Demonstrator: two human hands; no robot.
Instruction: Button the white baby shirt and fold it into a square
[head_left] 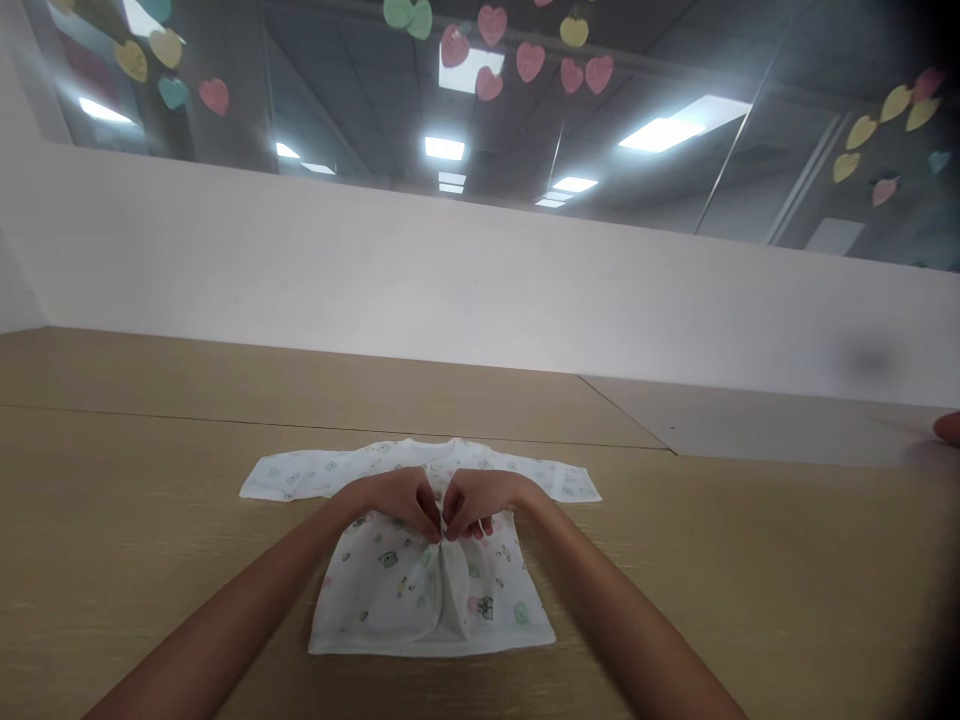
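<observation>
- Our left hand (401,500) is curled and pinching the white cloth at the centre of the garment, with its fingertips (436,530) pointing down and inward.
- Our right hand (476,503) mirrors it, also curled and pinching the cloth, its fingers (451,512) just beside the left hand's fingertips. The two hands nearly meet, and we cannot tell whether they touch.
- The white baby top (431,600), printed with small green and pink motifs, lies flat on the tabletop directly in front of us, between our forearms.
- Its two long sleeves (300,478) stretch out sideways past both hands, and its hem (431,648) lies toward us.
- A vertical fold (450,590) runs from our pinching fingers down to the hem, where the cloth overlaps itself.
- The light wood-grain tabletop (150,520) spreads out on all sides of the garment, and a thin seam (337,418) crosses it beyond the sleeves.
- A grey panel (720,420) lies at the far right of the table.
- At the right edge, a rounded skin-toned tip (946,428) pokes into view; it looks like part of another person's hand, but the frame cuts it off.
- Beyond the table rises a white wall (450,270), topped by glass with paper hearts (529,60) stuck to it, in pink, yellow and green.
</observation>
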